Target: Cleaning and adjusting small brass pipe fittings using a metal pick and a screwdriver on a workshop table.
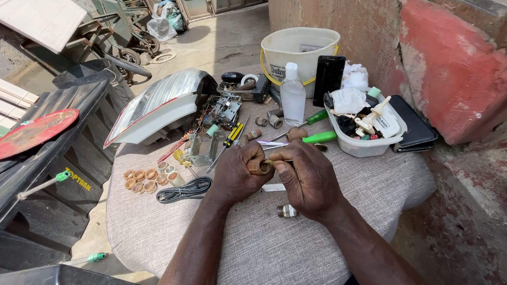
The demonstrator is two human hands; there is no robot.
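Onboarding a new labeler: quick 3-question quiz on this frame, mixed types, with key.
1. True or false: the left hand grips a small brown fitting.
2. The clear bottle stands just in front of: A) the white bucket B) a red plate C) a coiled cable
3. Fill in: the screwdriver beyond the right hand has a ____ handle.

Key: 1 true; 2 A; 3 green

Your left hand (240, 171) and right hand (309, 177) were bare, with no gloves, rings, watch or sleeves showing on either forearm.
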